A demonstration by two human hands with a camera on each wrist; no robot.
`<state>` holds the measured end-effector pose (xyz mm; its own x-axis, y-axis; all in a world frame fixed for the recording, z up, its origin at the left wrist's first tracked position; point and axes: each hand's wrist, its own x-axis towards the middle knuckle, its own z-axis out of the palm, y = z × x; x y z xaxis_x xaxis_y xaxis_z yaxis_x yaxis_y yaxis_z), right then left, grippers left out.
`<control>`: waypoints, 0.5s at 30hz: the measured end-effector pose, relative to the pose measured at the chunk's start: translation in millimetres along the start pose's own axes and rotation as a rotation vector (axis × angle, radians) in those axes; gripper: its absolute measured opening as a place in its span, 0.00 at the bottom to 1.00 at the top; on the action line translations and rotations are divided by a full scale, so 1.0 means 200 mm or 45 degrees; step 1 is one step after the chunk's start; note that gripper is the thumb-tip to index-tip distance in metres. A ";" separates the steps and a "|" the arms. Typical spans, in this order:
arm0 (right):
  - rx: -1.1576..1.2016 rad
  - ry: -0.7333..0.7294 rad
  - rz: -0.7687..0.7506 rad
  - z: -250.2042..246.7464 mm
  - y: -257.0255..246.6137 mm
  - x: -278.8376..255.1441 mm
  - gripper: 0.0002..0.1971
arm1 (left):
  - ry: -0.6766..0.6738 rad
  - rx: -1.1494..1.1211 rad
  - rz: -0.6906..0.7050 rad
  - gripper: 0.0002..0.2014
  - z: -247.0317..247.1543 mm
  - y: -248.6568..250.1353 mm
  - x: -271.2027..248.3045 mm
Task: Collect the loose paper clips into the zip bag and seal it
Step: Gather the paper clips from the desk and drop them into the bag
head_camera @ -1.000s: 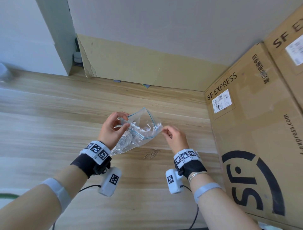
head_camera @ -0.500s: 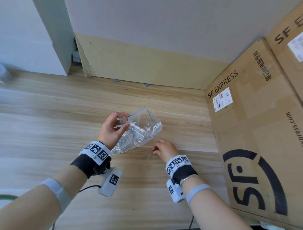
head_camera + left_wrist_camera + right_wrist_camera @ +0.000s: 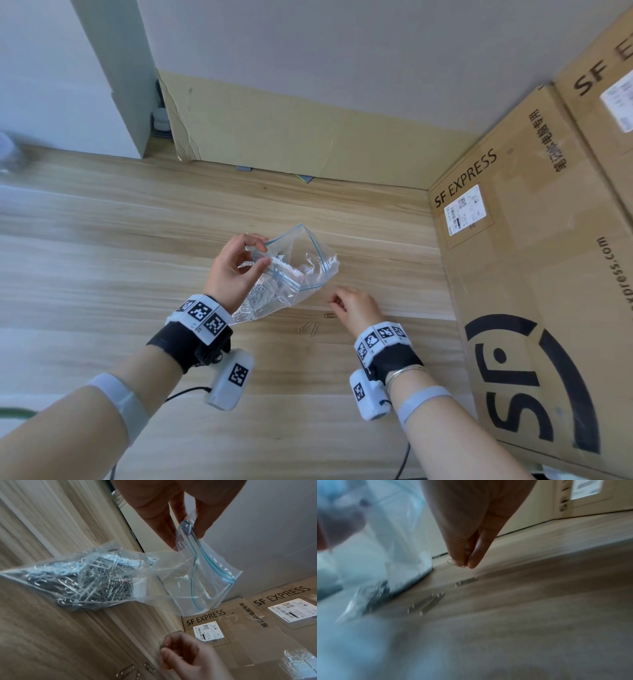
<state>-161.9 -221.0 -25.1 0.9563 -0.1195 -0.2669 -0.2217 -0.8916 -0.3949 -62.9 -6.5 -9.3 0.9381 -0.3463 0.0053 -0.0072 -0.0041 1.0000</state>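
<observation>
My left hand (image 3: 239, 263) pinches the rim of a clear zip bag (image 3: 294, 270) with a blue seal, holding its mouth agape above the wooden table. Many silver paper clips (image 3: 89, 580) fill the bag's lower end. My right hand (image 3: 337, 303) hovers just right of the bag and pinches one paper clip (image 3: 452, 562) between thumb and finger. Three loose paper clips lie on the table below: a pair (image 3: 309, 328) side by side and a single one (image 3: 329, 315) close to my right hand. The right wrist view is blurred.
Large SF Express cardboard boxes (image 3: 534, 274) stand along the right side of the table. A flat cardboard sheet (image 3: 308, 137) leans on the back wall. Bare wooden tabletop (image 3: 102, 257) spreads to the left and toward me.
My right hand dropped from the bag's mouth to the table, picked up one clip from the loose group, and lifted slightly. The left hand and bag stayed put.
</observation>
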 end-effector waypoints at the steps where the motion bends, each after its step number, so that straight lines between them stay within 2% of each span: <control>1: 0.051 0.095 0.026 -0.03 0.01 -0.01 0.06 | 0.005 -0.001 0.000 0.07 0.00 0.00 0.00; 5: 0.176 0.495 0.056 -0.20 -0.03 0.02 0.04 | 0.003 -0.010 0.010 0.06 0.02 0.00 0.00; 8: 0.246 0.729 -0.106 -0.31 -0.14 0.07 0.02 | 0.005 0.002 0.024 0.08 0.03 0.00 0.00; 12: 0.304 0.557 -0.360 -0.31 -0.32 0.13 0.03 | 0.005 0.019 0.029 0.13 0.04 0.01 0.00; 15: 0.474 0.497 -0.330 -0.28 -0.33 0.15 0.07 | 0.006 0.033 0.044 0.15 0.04 0.02 0.01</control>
<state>-108.5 -189.7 43.4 0.9720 -0.1330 0.1939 0.0436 -0.7085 -0.7044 -64.0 -14.3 -5.8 0.9387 -0.3423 0.0400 -0.0484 -0.0162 0.9987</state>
